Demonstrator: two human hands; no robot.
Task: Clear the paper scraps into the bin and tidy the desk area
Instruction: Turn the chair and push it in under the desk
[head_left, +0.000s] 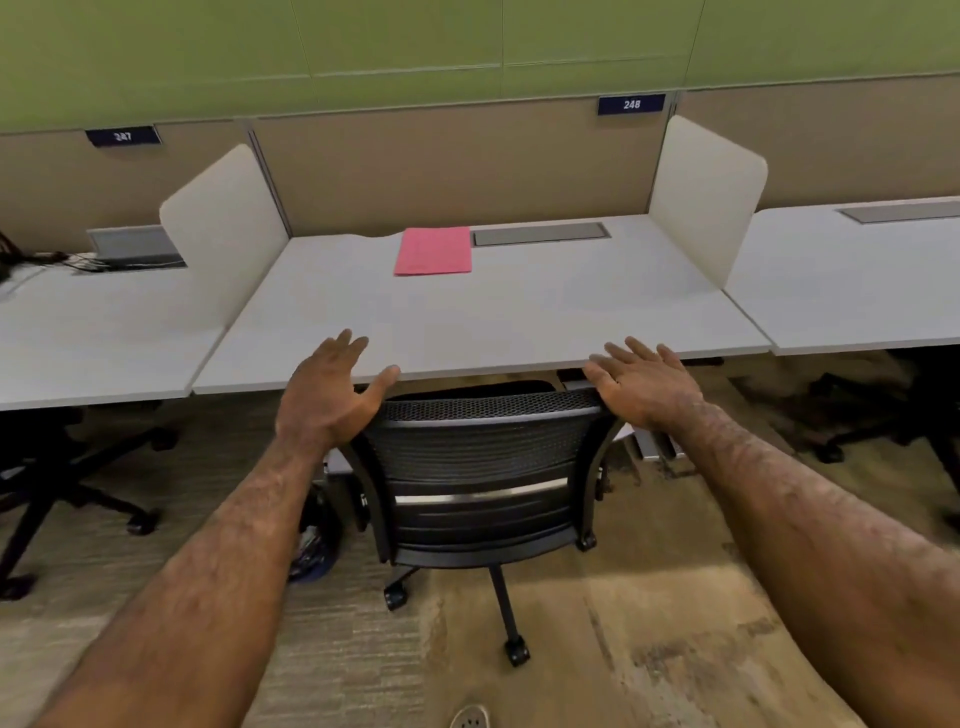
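The white desk (519, 317) bears only a pink folder (433, 251) near its back edge. The black mesh chair (483, 467) is pushed under, seat hidden. Left hand (332, 395) and right hand (641, 387), both spread empty, flank its backrest; contact unclear. A dark bin (311, 540) shows partly behind the left forearm.

A black mesh chair (483, 467) on castors stands pushed in near the middle, on patterned carpet (649, 649). Two white side dividers (228, 228) (706, 192) rise left and right, against a far tan partition (452, 166) with green wall (363, 47) above. Blue number plates read 247 (123, 136) and 248 (631, 104). Far left lie dark cables (62, 260). Other chair bases (67, 483) (883, 415) show at both sides.
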